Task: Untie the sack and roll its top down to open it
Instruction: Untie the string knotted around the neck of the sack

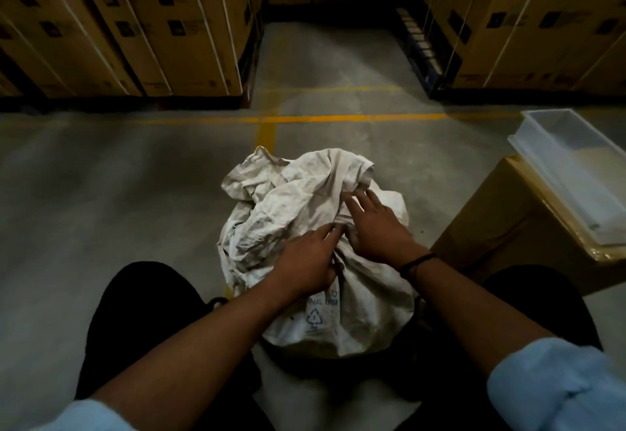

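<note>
A dirty white woven sack (294,213) stands on the floor between my knees, with a recycling mark printed on its near side. Its loose top lies crumpled and flopped toward the far left. My left hand (305,264) lies on the gathered neck of the sack, fingers stretched forward, thumb tucked down at a dark tie there. My right hand (376,227) rests on the cloth just right of it, fingers spread and straight, touching a fold. The tie is mostly hidden under my hands.
A brown carton (501,227) stands close at the right with a clear plastic tray (572,173) on it. Stacked cartons on pallets (135,41) line the far left and far right (542,24). Grey concrete floor with yellow lines (305,119) lies ahead.
</note>
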### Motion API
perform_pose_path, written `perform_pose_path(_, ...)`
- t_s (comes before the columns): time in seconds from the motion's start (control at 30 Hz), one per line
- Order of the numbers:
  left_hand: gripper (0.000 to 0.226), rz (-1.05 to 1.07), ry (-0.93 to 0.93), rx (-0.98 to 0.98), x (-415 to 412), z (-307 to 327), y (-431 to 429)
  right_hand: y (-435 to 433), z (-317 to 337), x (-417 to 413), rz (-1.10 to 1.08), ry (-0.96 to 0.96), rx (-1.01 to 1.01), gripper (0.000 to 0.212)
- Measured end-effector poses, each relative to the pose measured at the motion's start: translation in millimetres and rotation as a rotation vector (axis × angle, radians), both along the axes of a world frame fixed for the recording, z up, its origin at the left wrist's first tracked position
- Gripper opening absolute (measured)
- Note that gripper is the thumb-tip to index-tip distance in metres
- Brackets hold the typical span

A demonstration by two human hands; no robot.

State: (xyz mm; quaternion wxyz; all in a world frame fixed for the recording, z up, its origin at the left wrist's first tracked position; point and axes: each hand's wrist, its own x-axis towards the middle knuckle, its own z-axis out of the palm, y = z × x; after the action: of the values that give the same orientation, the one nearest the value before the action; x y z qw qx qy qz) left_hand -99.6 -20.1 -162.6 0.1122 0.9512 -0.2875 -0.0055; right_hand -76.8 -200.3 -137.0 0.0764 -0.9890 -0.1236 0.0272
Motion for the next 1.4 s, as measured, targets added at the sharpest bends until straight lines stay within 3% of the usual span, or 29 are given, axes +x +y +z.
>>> perform_pose_path(0.3, 0.103, 0.193, -0.052, 0.223, 69.7, -5.0, 1.5, 12.2, -0.8, 64.4, 0.091, -0.020, 0.073, 0.084)
perform_pose_path(0.5, 0.103, 0.383, -0.053, 0.165, 123.4, 4.7, 47.1, 30.2, -4.4, 85.6, 0.124, -0.055, 0.135, 0.078)
perform_pose_path(0.7, 0.105, 0.613, 0.084, 0.048, 135.2, 18.3, 79.6, 52.2, -28.8, 79.7, 0.159, 0.137, 0.014, 0.086)
perform_pose_path(0.83, 0.102, 0.706, -0.092, 0.088, 120.6, 30.1, 70.2, 63.2, -45.9, 70.1, 0.216, 0.291, -0.068, 0.103)
perform_pose_path(0.9, 0.088, 0.588, -0.302, 0.064, 105.3, 40.9, 55.4, 66.0, -52.5, 67.9, 0.199, 0.296, -0.057, 0.107)
perform_pose_path(0.97, 0.080, 0.288, -0.420, -0.080, 88.8, 46.6, 34.4, 65.7, -51.2, 66.4, 0.194, 0.279, -0.059, 0.101)
perform_pose_path(1.07, 0.070, -0.131, -0.361, -0.277, 72.1, 33.8, 10.4, 59.1, -43.8, 62.6, 0.238, 0.308, -0.095, 0.061)
perform_pose_path(1.17, 0.073, -0.113, -0.031, -0.378, 72.9, 9.6, 16.7, 56.1, -42.1, 62.9, 0.199, 0.177, -0.094, 0.039)
perform_pose_path(1.23, 0.075, -0.027, 0.126, -0.341, 82.6, -3.5, 35.9, 55.9, -38.5, 63.5, 0.106, 0.102, 0.057, 0.030)
perform_pose_path(1.3, 0.075, 0.036, 0.195, -0.268, 96.5, -19.4, 56.2, 53.5, -36.9, 63.2, 0.041, 0.125, 0.216, 0.024)
perform_pose_path(1.4, 0.077, -0.017, 0.137, -0.136, 109.8, -42.8, 65.4, 47.6, -41.1, 62.2, 0.052, 0.127, 0.246, 0.019)
